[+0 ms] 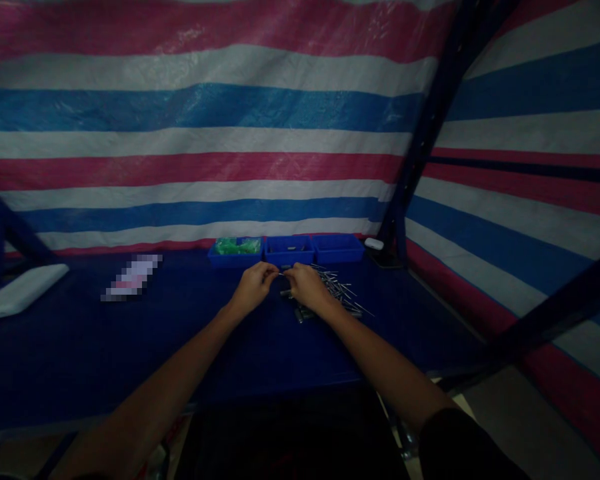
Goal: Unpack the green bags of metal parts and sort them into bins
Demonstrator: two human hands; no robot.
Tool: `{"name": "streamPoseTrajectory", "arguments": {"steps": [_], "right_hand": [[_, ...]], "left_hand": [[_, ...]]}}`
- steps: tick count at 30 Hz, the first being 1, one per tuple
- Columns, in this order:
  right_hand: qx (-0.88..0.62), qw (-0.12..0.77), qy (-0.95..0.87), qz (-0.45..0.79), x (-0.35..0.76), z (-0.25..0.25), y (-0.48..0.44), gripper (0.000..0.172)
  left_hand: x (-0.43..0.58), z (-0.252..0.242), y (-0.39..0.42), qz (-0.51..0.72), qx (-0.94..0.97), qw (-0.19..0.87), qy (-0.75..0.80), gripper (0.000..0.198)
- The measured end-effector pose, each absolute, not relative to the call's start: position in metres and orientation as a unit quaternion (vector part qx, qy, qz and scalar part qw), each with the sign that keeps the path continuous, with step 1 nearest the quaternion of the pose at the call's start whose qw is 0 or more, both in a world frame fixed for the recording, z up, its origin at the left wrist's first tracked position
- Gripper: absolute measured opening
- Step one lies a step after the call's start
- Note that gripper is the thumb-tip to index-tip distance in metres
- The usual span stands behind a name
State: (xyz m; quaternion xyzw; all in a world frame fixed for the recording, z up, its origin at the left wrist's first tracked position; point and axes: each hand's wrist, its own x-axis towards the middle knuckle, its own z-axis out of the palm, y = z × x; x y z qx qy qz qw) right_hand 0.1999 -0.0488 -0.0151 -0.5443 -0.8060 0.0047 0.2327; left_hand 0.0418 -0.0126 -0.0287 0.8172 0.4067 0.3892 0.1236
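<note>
Both my hands meet over the dark blue table (80,347), near its far edge. My left hand (254,287) is closed in a pinch and my right hand (307,285) is closed too. Between their fingertips they hold a thin metal pin (281,273) by its two ends. Just right of and under my right hand lies a loose pile of several similar metal pins (345,293). A few short dark cylinders (300,313) rest on the table below my right wrist.
Three blue trays stand in a row behind my hands: the left tray (236,253) holds green pieces, the middle tray (289,252) and the right tray (338,248) look nearly bare. A white flat object (20,290) lies far left, a small white item (374,244) far right. Striped tarpaulin walls surround the table.
</note>
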Motion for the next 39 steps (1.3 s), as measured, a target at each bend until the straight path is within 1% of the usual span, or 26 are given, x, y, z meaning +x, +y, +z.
{"name": "streamPoseTrajectory", "arguments": {"steps": [3, 7, 14, 19, 22, 26, 34, 39], "right_hand": [[-0.553, 0.193, -0.810, -0.035, 0.198, -0.013, -0.052, 0.025], [-0.562, 0.177, -0.806, -0.050, 0.194, -0.012, -0.053, 0.025], [-0.551, 0.246, -0.797, -0.027, 0.198, -0.011, -0.052, 0.024], [-0.552, 0.254, -0.793, -0.048, 0.199, -0.008, -0.056, 0.026], [-0.551, 0.248, -0.795, -0.053, 0.199, -0.007, -0.057, 0.028], [-0.545, 0.251, -0.799, -0.052, 0.200, -0.009, -0.055, 0.026], [-0.524, 0.287, -0.802, -0.021, 0.203, -0.010, -0.051, 0.025], [-0.517, 0.270, -0.812, -0.021, 0.205, -0.011, -0.051, 0.026]], "left_hand": [[0.042, -0.030, -0.013, 0.376, 0.820, 0.124, 0.413, 0.016], [0.045, -0.029, -0.014, 0.371, 0.818, 0.111, 0.426, 0.017], [0.048, -0.026, -0.019, 0.387, 0.803, 0.097, 0.443, 0.025], [0.047, -0.021, -0.022, 0.384, 0.794, 0.128, 0.453, 0.034], [0.047, -0.019, -0.024, 0.394, 0.793, 0.147, 0.441, 0.031], [0.048, -0.017, -0.027, 0.404, 0.800, 0.147, 0.419, 0.027], [0.047, -0.019, -0.025, 0.396, 0.805, 0.136, 0.421, 0.027], [0.047, -0.022, -0.023, 0.368, 0.816, 0.158, 0.416, 0.028]]}}
